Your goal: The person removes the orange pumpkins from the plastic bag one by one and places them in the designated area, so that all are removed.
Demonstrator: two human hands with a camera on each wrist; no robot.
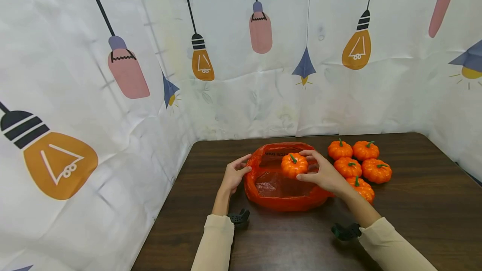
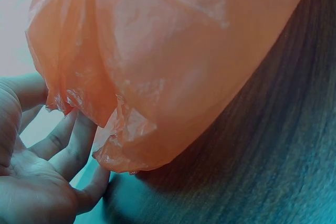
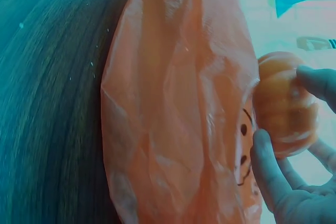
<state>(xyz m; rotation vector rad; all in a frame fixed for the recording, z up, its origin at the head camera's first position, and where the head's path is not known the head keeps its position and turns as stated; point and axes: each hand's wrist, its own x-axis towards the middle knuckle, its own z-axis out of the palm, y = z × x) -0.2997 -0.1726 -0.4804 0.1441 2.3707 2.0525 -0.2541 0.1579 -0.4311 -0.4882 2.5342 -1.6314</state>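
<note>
An orange-red plastic bag (image 1: 288,204) stands on the table with its mouth spread wide and facing up. My left hand (image 1: 234,173) grips the bag's left rim; in the left wrist view the tips of the thumb and fingers (image 2: 79,142) go behind the crinkled plastic (image 2: 173,77). Over the bag's mouth, my right hand (image 1: 325,175) holds a small orange pumpkin (image 1: 293,166) with a green stem. The right wrist view shows that pumpkin (image 3: 283,103) between thumb and fingers, above the rim of the bag (image 3: 168,103).
Several more small pumpkins (image 1: 348,166) sit in a cluster right of the bag, the nearest one (image 1: 363,191) close to my right forearm. The dark wooden table (image 1: 421,204) meets a white printed curtain (image 1: 241,103) at the back and left.
</note>
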